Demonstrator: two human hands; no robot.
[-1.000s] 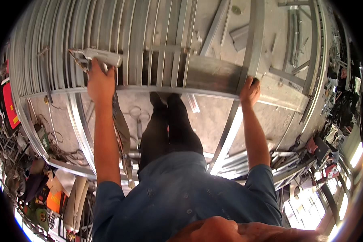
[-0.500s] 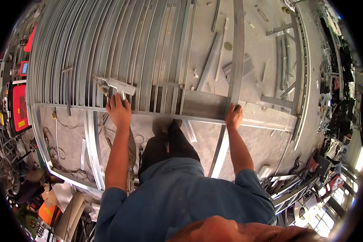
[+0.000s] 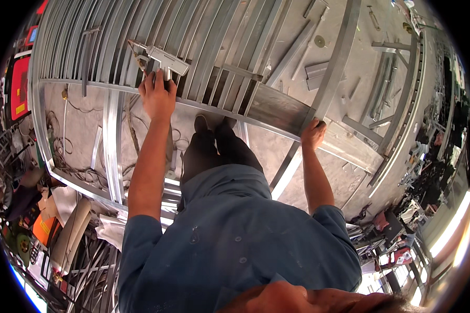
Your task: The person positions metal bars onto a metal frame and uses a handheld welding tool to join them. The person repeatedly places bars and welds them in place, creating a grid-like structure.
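A large grey metal frame (image 3: 219,110) with many parallel slats lies in front of me. My left hand (image 3: 157,98) is at its near rail, fingers closed around the lower handle of a pale grey pistol-shaped tool (image 3: 168,58). That tool's thin nozzle points to the far left, above the slats; my fingers partly hide its handle. Out to the right, my right hand (image 3: 313,133) grips the near rail where a long metal bar (image 3: 337,60) crosses it. A dark spot shows by the thumb; I cannot make out what it is.
A T-shaped metal piece (image 3: 86,55) hangs over the rail at left. Red equipment (image 3: 20,88) stands at the left edge. Cables (image 3: 68,143) lie on the floor. Loose metal strips (image 3: 292,52) and another frame (image 3: 402,115) are at right.
The view has tilted and turned, so the frame sits higher and slopes down to the right. Both hands keep about the same places on the near rail.
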